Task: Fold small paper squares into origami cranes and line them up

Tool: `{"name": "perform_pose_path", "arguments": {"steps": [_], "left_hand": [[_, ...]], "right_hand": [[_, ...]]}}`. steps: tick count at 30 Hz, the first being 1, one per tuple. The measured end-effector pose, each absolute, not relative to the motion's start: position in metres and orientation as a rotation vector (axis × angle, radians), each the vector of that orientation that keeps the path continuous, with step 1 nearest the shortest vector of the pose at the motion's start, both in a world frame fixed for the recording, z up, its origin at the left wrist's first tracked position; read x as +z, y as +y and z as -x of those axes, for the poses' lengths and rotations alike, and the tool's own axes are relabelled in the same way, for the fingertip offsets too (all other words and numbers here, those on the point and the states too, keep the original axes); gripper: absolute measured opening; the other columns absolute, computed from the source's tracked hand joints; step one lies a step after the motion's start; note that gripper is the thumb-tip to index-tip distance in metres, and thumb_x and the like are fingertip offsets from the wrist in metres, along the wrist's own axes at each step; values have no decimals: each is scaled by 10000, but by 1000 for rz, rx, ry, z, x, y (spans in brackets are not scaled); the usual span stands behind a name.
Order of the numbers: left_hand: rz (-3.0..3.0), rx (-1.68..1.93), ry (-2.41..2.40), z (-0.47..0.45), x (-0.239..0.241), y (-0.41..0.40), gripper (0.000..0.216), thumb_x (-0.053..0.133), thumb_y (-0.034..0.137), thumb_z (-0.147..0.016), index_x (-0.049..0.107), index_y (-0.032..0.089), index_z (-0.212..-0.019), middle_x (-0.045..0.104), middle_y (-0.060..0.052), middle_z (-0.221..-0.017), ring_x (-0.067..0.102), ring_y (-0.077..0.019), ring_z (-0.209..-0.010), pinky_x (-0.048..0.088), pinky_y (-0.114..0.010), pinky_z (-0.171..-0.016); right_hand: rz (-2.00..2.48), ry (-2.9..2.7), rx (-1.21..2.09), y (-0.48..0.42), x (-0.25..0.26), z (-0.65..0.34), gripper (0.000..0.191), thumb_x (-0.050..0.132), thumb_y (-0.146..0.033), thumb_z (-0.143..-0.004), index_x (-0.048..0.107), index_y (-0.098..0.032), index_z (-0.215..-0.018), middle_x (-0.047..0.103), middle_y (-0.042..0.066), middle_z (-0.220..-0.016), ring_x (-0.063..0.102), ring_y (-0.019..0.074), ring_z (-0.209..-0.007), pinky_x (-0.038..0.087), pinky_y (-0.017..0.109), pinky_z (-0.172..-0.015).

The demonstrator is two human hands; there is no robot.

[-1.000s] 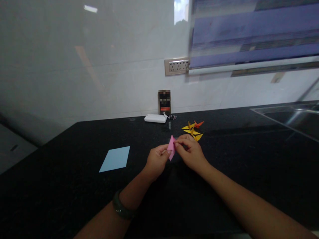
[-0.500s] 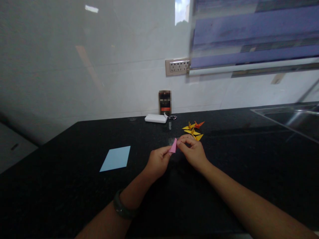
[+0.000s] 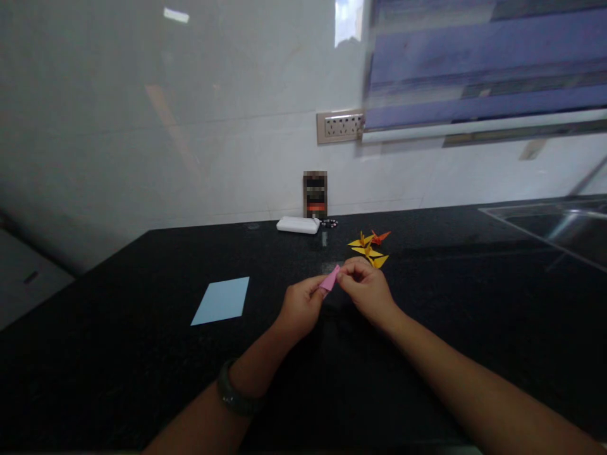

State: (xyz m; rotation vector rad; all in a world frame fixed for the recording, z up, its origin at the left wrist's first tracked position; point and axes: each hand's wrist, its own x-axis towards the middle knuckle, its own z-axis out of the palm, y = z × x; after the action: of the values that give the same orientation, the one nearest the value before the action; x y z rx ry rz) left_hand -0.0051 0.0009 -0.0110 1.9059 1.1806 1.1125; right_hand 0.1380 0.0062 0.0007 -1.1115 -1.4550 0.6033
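Right of the flat, unfolded pale-blue paper square, left hand and right hand pinch a slim pink folded-paper wedge, seemingly unfinished; farther right, yellow paper cranes and an orange paper crane look complete

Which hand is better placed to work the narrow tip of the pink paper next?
Probably the right hand: it is right at the narrow tip of the folded pink paper, while the left hand holds the wider end.
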Motion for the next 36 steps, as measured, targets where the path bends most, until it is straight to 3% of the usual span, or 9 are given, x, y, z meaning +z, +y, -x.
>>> {"name": "perform_pose_path", "arguments": {"steps": [5, 8, 22, 26, 36], "left_hand": [[-1718, 1160, 1202, 4, -19, 6, 306, 458, 146, -743, 618, 160, -1003, 659, -65, -982, 616, -166, -854, 472, -272, -755], [-1646, 1161, 1176, 3, -20, 6, 300, 477, 160, -735, 616, 148, -1001, 663, -79, -966, 619, -172, -843, 481, -277, -741], [-1496, 1063, 1034, 0, -5, -1, 325, 508, 361, -748, 643, 109, -902, 667, -56, -763, 598, -154, -713, 460, -258, -669], [-1539, 1100, 1058, 1, -8, 1, 320, 493, 355, -761, 632, 117, -923, 665, -63, -809, 594, -160, -750, 459, -264, -692], [-1649, 1088, 1059, 2, -8, 0, 360, 449, 382, -786, 624, 126, -968, 672, -71, -842, 598, -185, -812, 461, -295, -733]], "right_hand": [[1184, -1300, 932, -4, 0, -128, 53, 525, -203, -630, 499, -170, -598, 506, -25, -556, 458, 90, -434, 376, 219, -434], [1200, -1224, 1043, -8, 0, -125, 46, 509, -212, -657, 500, -168, -648, 546, -22, -503, 513, 113, -450, 402, 224, -456], [1185, -1530, 752, -10, -3, -127, 103, 514, -231, -702, 579, -159, -668, 582, 10, -616, 530, 125, -580, 419, 236, -570], [1182, -1639, 622, -13, -5, -126, 119, 497, -208, -718, 591, -166, -660, 598, 18, -658, 542, 130, -630, 420, 238, -607], [1208, -1601, 655, -12, -7, -125, 116, 507, -228, -711, 565, -168, -630, 592, 6, -624, 532, 119, -580, 414, 220, -554]]}}
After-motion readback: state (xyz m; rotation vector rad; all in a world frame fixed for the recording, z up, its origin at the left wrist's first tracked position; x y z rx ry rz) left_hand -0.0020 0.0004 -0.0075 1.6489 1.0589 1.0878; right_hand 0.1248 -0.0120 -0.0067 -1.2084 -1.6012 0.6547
